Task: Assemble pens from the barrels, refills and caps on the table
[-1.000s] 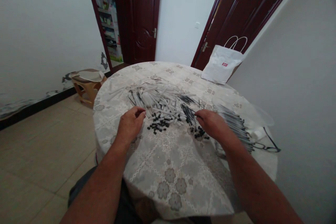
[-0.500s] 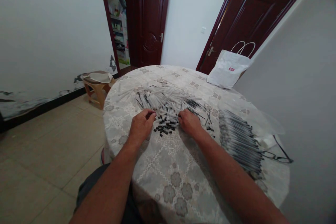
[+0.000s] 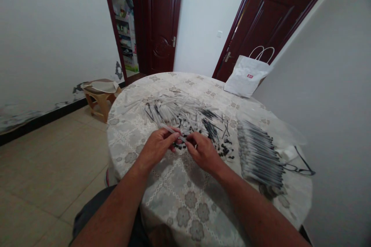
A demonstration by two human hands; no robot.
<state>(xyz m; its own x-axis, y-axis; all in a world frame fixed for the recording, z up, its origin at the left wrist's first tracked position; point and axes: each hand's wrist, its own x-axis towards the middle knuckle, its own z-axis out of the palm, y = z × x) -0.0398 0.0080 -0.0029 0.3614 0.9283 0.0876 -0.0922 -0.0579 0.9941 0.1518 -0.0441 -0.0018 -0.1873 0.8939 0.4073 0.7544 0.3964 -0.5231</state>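
Note:
My left hand (image 3: 158, 146) pinches a white pen barrel (image 3: 171, 129) just above the round table (image 3: 185, 200). My right hand (image 3: 203, 152) is closed beside it, fingertips meeting the barrel's end with something small I cannot make out. Behind the hands lies a heap of white pen barrels (image 3: 174, 110), thin black refills (image 3: 210, 123) and small black caps (image 3: 224, 150). A row of assembled pens (image 3: 257, 152) lies to the right.
A white paper bag (image 3: 246, 77) stands at the table's far edge. Eyeglasses (image 3: 298, 168) lie at the right edge. A wooden stool (image 3: 100, 94) stands on the tiled floor at left. Dark doors (image 3: 162, 19) lie beyond.
Both hands have come together at the front of the heap. My left hand has picked up a white barrel, and my right hand has moved left to its end.

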